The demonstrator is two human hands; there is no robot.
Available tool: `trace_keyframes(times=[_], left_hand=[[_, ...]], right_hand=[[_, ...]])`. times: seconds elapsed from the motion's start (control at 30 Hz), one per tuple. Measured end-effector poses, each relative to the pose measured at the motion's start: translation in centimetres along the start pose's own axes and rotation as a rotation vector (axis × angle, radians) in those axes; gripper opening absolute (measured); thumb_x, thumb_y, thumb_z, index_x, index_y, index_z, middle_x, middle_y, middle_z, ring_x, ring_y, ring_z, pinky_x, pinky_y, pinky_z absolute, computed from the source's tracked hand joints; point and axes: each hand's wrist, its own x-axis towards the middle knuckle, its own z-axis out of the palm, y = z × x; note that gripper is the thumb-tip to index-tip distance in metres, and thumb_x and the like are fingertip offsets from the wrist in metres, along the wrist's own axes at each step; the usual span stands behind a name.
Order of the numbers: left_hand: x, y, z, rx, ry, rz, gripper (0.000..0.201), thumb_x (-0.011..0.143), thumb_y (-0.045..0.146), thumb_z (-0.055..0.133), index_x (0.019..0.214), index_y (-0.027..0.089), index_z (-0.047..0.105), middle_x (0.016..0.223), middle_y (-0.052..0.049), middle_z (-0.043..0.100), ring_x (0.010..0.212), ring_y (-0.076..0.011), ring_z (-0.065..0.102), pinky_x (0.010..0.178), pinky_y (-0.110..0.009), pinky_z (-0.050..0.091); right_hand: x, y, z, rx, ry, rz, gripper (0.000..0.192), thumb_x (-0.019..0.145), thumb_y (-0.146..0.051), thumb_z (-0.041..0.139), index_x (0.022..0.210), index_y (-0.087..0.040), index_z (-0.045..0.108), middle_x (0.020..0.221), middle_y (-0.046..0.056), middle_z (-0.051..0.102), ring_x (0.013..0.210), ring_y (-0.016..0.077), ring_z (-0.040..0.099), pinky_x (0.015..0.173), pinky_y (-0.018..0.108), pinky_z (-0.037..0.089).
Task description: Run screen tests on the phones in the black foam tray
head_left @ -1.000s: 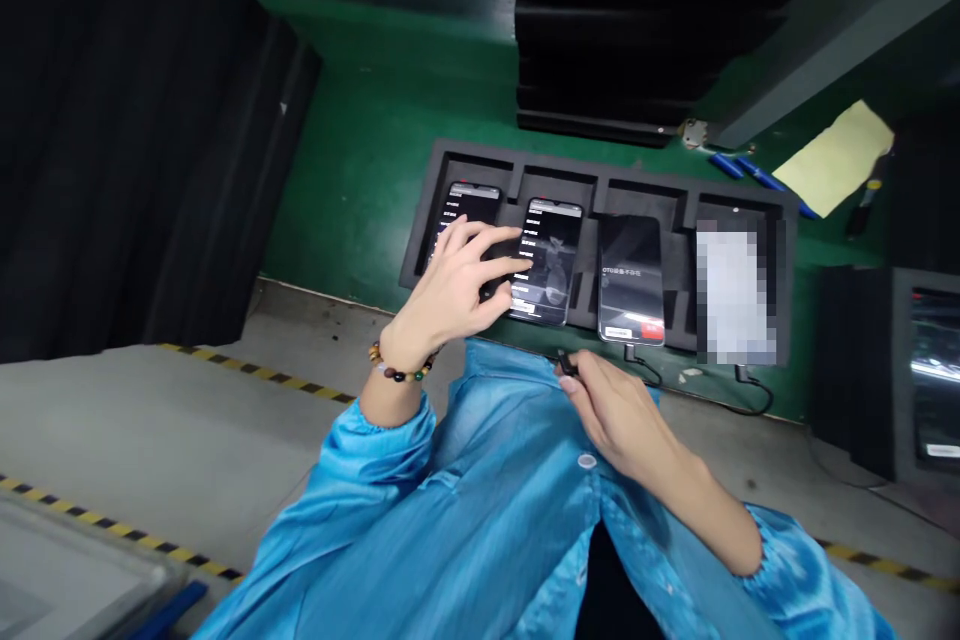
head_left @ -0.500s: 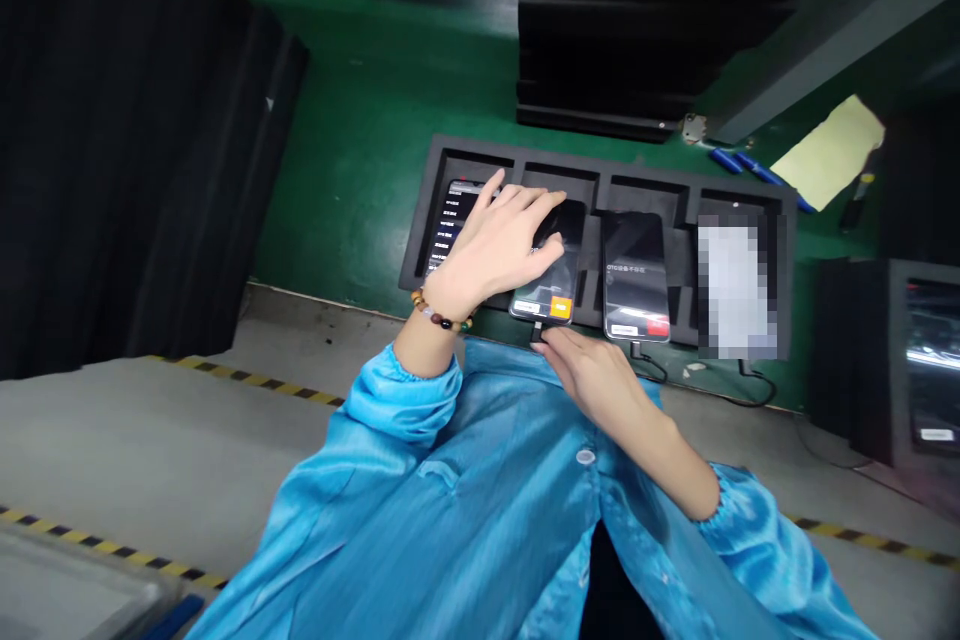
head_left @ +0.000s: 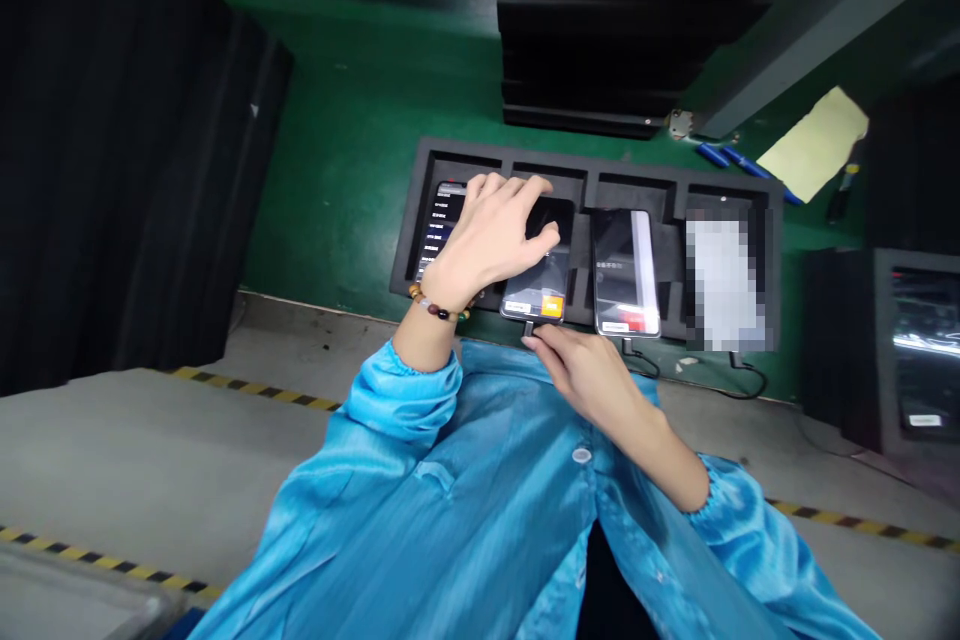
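My left hand (head_left: 491,235), with a bead bracelet at its wrist, lies over the second phone (head_left: 544,282), fingers apart and thumb out across the screen. The hand hides that phone's upper left part. At the phone's lower edge, my right hand (head_left: 592,368) pinches a cable plug (head_left: 528,329), which meets the phone's bottom end. Partly behind my left hand is the first phone (head_left: 441,225), showing a list in white text. To the right, a third phone (head_left: 619,265) shows a red button and has a cable in its bottom. All sit in a dark foam tray (head_left: 465,147).
A pixelated pale item (head_left: 724,280) with a cable sits in the tray's right end. Blue pens (head_left: 712,155) and a yellow paper (head_left: 817,145) lie on the green table (head_left: 367,120). Dark stacks (head_left: 135,140) stand left and behind; another phone (head_left: 930,350) is far right.
A pale vertical band now shows on the third phone's screen. The fingers of my left hand have drawn in slightly. My right hand stays at the plug; the whole view has shifted a little.
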Motion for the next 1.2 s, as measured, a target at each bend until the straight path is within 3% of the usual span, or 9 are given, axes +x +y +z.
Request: trace_keyframes(times=[0.13, 0.23, 0.33, 0.43, 0.47, 0.6, 0.73, 1.0, 1.2], left_hand=[[0.8, -0.2, 0.2, -0.014, -0.010, -0.037, 0.039, 0.102, 0.045, 0.060, 0.132, 0.020, 0.065, 0.129, -0.012, 0.075, 0.125, -0.0387, 0.061, 0.118, -0.060, 0.040], [1.2, -0.6, 0.7, -0.018, 0.019, -0.044, 0.036, 0.103, 0.046, 0.060, 0.129, 0.021, 0.065, 0.124, -0.011, 0.076, 0.123, -0.0379, 0.061, 0.117, -0.059, 0.040], [0.9, -0.8, 0.9, -0.051, 0.052, -0.049, 0.037, 0.107, 0.044, 0.054, 0.136, 0.022, 0.064, 0.126, -0.010, 0.076, 0.122, -0.0356, 0.061, 0.117, -0.058, 0.040], [-0.6, -0.1, 0.5, -0.073, 0.095, -0.003, 0.043, 0.111, 0.040, 0.045, 0.147, 0.023, 0.061, 0.141, -0.010, 0.073, 0.131, -0.0347, 0.060, 0.121, -0.057, 0.037], [-1.3, 0.2, 0.3, -0.082, 0.113, 0.030, 0.044, 0.112, 0.038, 0.043, 0.149, 0.024, 0.061, 0.146, -0.010, 0.071, 0.135, -0.0341, 0.058, 0.124, -0.057, 0.035], [-4.1, 1.8, -0.3, -0.147, 0.137, 0.184, 0.041, 0.112, 0.031, 0.044, 0.149, 0.027, 0.062, 0.150, -0.006, 0.070, 0.139, -0.0289, 0.060, 0.132, -0.054, 0.031], [-5.7, 2.6, -0.3, -0.152, 0.180, 0.253, 0.037, 0.110, 0.026, 0.051, 0.144, 0.028, 0.066, 0.139, -0.005, 0.076, 0.131, -0.0262, 0.066, 0.131, -0.054, 0.034], [-8.3, 2.0, 0.3, -0.095, 0.241, 0.170, 0.034, 0.103, 0.022, 0.057, 0.131, 0.029, 0.074, 0.123, -0.003, 0.082, 0.120, -0.0253, 0.072, 0.127, -0.056, 0.038], [-10.0, 1.8, 0.5, -0.102, 0.090, 0.183, 0.031, 0.093, 0.026, 0.058, 0.113, 0.031, 0.081, 0.105, -0.001, 0.084, 0.116, -0.0288, 0.073, 0.126, -0.060, 0.037]], right_hand=[[-0.1, -0.4, 0.6, 0.090, 0.103, 0.039, 0.037, 0.117, -0.045, 0.051, 0.099, -0.021, 0.074, 0.089, 0.003, 0.080, 0.078, 0.0192, 0.076, 0.070, 0.030, 0.042], [-0.3, -0.8, 1.1, 0.008, 0.309, 0.002, 0.037, 0.114, -0.045, 0.058, 0.093, -0.019, 0.073, 0.082, 0.003, 0.078, 0.068, 0.0169, 0.072, 0.064, 0.031, 0.043], [-1.5, -0.4, 0.2, -0.094, 0.566, -0.211, 0.021, 0.107, -0.037, 0.071, 0.108, -0.016, 0.074, 0.096, 0.007, 0.080, 0.087, 0.0212, 0.077, 0.077, 0.032, 0.055], [-4.5, 2.4, -1.9, -0.073, 0.752, -0.386, 0.028, 0.101, -0.022, 0.075, 0.128, -0.016, 0.071, 0.115, 0.011, 0.081, 0.117, 0.0270, 0.074, 0.105, 0.044, 0.060], [-5.8, 3.8, -2.6, -0.066, 0.825, -0.351, 0.030, 0.100, -0.018, 0.072, 0.130, -0.017, 0.070, 0.118, 0.011, 0.081, 0.122, 0.0279, 0.072, 0.108, 0.047, 0.059], [-10.8, 9.7, -3.7, -0.091, 1.074, 0.048, 0.032, 0.107, -0.024, 0.055, 0.134, -0.018, 0.071, 0.125, 0.014, 0.079, 0.137, 0.0327, 0.066, 0.113, 0.057, 0.056], [-12.9, 12.6, -3.0, -0.115, 1.056, 0.197, 0.038, 0.111, -0.033, 0.049, 0.136, -0.016, 0.072, 0.131, 0.016, 0.077, 0.142, 0.0345, 0.063, 0.117, 0.061, 0.052], [-12.6, 13.9, -3.2, 0.059, 1.152, 0.208, 0.042, 0.113, -0.040, 0.047, 0.144, -0.018, 0.066, 0.141, 0.018, 0.073, 0.144, 0.0351, 0.064, 0.122, 0.065, 0.049], [-11.7, 16.3, -3.3, 0.197, 1.133, 0.177, 0.043, 0.110, -0.046, 0.055, 0.145, -0.023, 0.065, 0.142, 0.020, 0.072, 0.135, 0.0360, 0.072, 0.113, 0.061, 0.058]])
